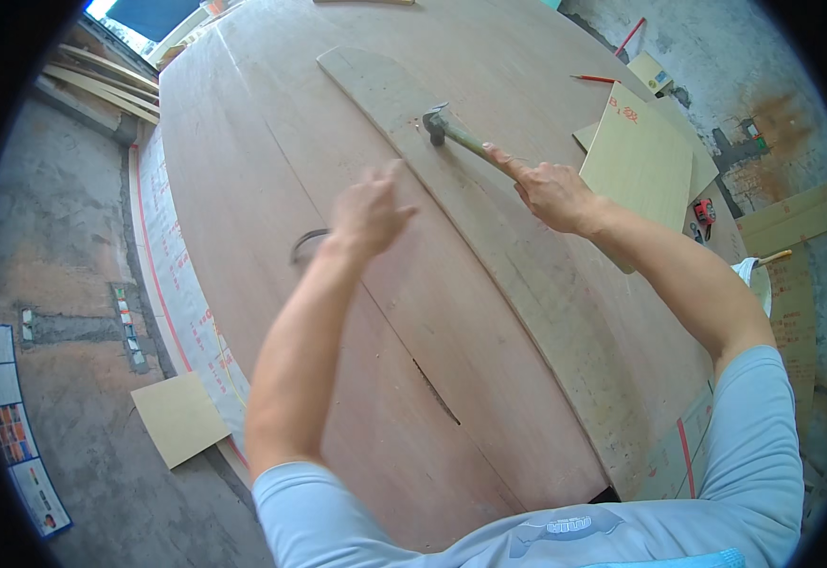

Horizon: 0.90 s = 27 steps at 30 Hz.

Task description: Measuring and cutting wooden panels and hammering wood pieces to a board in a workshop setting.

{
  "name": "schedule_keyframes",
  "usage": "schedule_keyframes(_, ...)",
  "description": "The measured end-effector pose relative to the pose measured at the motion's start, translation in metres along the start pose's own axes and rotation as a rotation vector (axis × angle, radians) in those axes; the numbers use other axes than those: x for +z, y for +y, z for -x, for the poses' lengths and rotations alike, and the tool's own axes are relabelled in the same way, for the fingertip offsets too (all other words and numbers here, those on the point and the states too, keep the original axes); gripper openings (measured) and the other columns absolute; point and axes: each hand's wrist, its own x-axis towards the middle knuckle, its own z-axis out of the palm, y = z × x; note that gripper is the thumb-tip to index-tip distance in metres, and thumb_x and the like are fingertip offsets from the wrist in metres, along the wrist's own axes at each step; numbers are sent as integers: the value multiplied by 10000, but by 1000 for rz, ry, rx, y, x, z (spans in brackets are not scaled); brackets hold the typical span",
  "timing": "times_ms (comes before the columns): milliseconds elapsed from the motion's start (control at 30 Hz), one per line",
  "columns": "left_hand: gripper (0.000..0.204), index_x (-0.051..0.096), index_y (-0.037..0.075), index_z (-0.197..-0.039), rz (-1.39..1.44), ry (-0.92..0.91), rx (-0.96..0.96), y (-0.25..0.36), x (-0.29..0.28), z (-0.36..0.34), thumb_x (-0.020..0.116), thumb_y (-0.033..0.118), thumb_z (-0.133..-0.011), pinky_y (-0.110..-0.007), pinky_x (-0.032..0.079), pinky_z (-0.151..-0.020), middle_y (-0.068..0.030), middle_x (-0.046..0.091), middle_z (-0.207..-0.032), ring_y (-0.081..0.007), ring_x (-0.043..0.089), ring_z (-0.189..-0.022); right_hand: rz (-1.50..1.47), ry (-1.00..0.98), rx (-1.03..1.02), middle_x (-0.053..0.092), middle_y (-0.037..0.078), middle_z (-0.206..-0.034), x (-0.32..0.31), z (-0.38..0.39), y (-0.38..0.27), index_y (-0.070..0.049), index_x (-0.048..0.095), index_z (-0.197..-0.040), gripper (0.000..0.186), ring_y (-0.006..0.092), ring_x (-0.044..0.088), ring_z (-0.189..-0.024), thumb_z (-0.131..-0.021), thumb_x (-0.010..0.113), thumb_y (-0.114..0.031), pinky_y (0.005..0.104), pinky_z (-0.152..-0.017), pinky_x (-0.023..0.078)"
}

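We judge the head-heavy, rigid steel-headed hammer with greenish handle point(451, 133), head on the long curved plywood strip point(489, 237), best held low, where our right hand point(551, 192) wraps it; left hand point(366, 213) hovers loosely open.

A person in a light blue shirt leans over a large reddish-brown plywood sheet point(271, 180). The right hand point(553, 192) grips the wooden handle of a metal-headed hammer point(444, 128), whose head rests on a long, curved, pale grey-brown wooden strip point(489, 227) lying across the sheet. The left hand point(368, 213) hovers raised above the plywood, fingers loosely curled. A small tan rectangular board point(640, 156) lies just beyond the right hand.
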Motion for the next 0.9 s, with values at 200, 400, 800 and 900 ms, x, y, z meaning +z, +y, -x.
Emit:
schedule_keyframes(200,563,484,127,-1413,51,-27,110,88,19,-11,603,361,-915,-433,493,-987,-247,315,-1528,-406,579,-1181,-51,32,-12,688,164,-829,-3,-1,6,-370,192,-1542,674,344,677,-715,-967,442,-121,486,-643,537)
schedule_keyframes(400,530,519,127,-1389,44,-99,39,89,24,-16,576,366,-920,-417,472,-1012,-225,295,-1547,-377,579,-1193,-254,218,-51,683,192,-824,5,-6,5,-380,190,-1534,683,387,665,-715,-965,492,-152,519,-663,529)
schedule_keyframes(800,522,522,128,-1391,2,-121,20,94,20,-17,569,351,-921,-427,478,-998,-214,325,-1536,-372,583,-1187,-363,338,-74,673,233,-846,23,-19,2,-357,201,-1532,689,430,652,-757,-951,516,-162,561,-707,512)
schedule_keyframes(900,496,544,132,-1367,2,-86,40,94,21,-17,575,336,-916,-440,484,-987,-209,380,-1498,-373,590,-1173,-318,273,-35,684,214,-870,26,-21,-6,-361,187,-1537,684,410,667,-768,-958,503,-176,544,-722,525)
